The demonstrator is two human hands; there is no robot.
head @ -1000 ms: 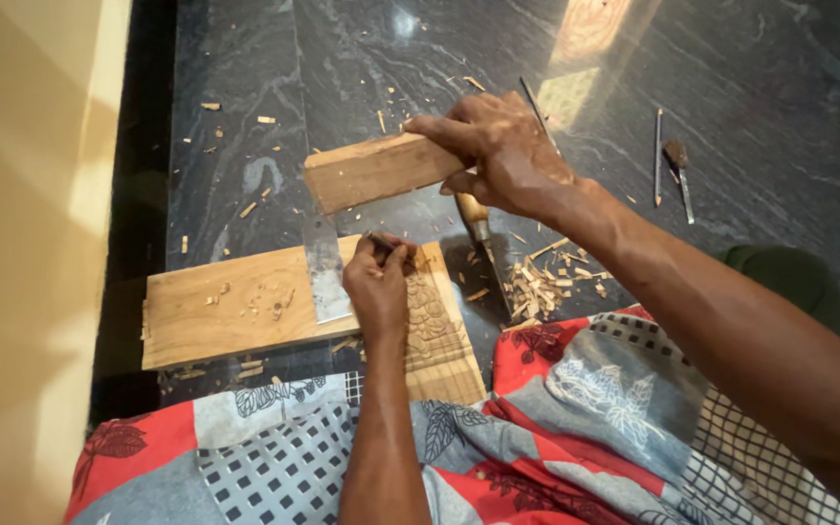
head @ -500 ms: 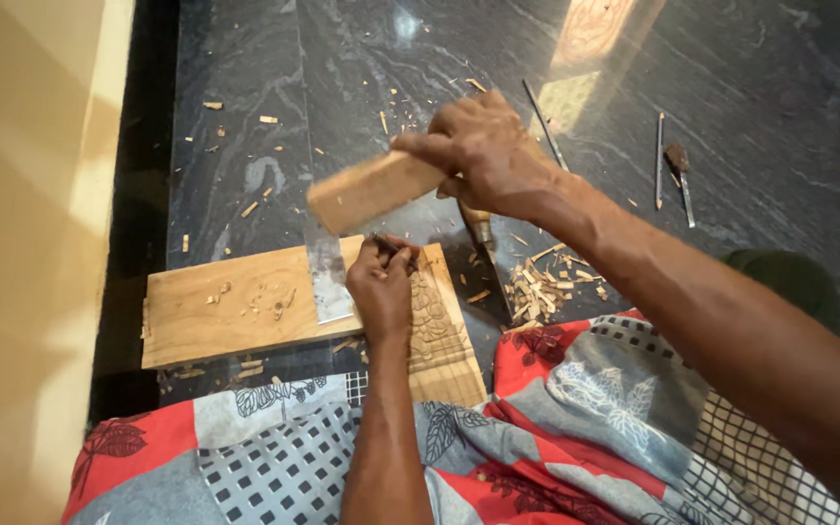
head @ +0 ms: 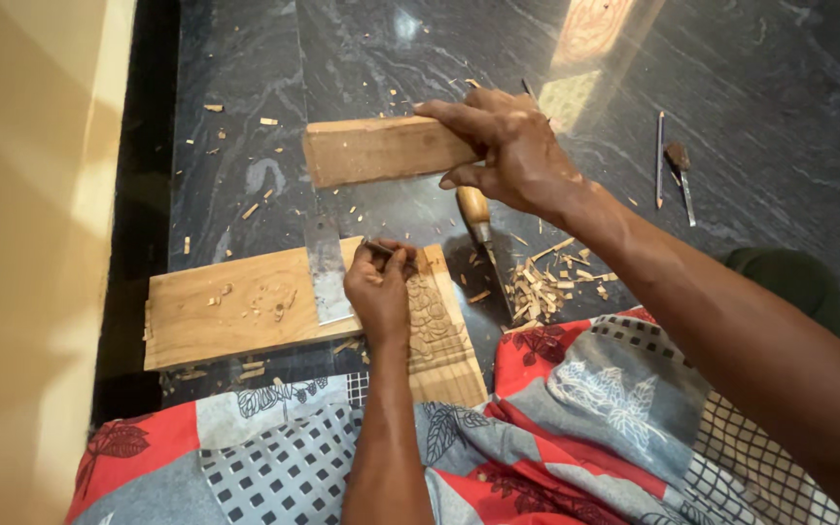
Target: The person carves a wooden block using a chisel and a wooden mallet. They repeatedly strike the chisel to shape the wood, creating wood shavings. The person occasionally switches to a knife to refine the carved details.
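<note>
Right hand is up above the floor, fingers wrapped tight round one end of a flat wooden block, which sticks out level to the left. Below it, the left hand is clenched on a slim chisel, only the dark top end peeping out between thumb and fingers. That hand rests on the carved panel, a narrow strip of wood with leafy relief cut into it, running from the hand back toward the lap. Touching the panel on the left lies a plain board, flat on the dark stone floor, dotted with small chips, and a grey metal strip lies across its right end. Just right of the panel, a second chisel with a wooden handle rests on the floor, blade pointing toward the person, beside a heap of wood shavings. Farther right, well apart, two more thin tools lie side by side. Red, grey and checked cloth covers the lap at the bottom.
</note>
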